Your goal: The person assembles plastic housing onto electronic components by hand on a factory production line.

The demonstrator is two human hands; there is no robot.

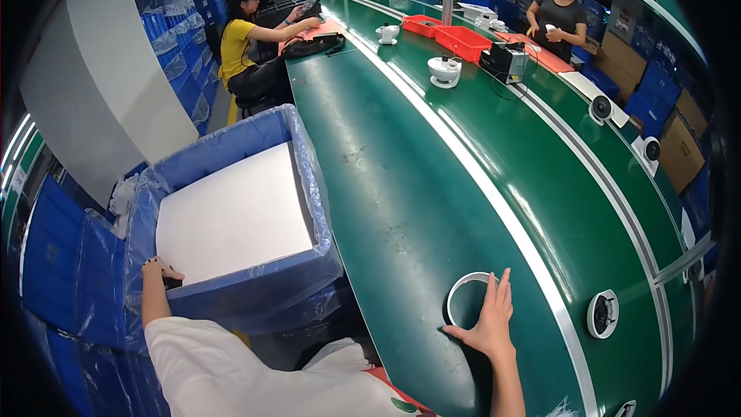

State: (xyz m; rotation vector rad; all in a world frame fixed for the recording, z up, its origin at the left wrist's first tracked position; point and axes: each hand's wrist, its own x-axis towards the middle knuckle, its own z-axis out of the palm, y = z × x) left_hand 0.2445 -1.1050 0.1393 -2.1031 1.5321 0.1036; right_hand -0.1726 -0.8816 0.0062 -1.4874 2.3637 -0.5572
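My left hand (165,270), with a dark beaded band at its wrist, is at the near left corner of a white sheet (231,216). It seems to grip the sheet's edge; some of its fingers are hidden. That sheet lies inside a blue bin (255,282) lined with clear plastic and covers whatever is under it. On the green table to my right rests a white ring (461,287), open in the middle. My right hand (488,320) reaches over the ring's right side, fingers stretched and thumb apart, close to or touching its rim.
A conveyor belt (532,208) runs alongside the table (370,185), carrying a round white housing (603,314) and white camera-like units (444,72). Red trays (463,44) and a black box (505,62) stand farther off. A person in yellow (247,46) and one in grey (559,15) work beyond.
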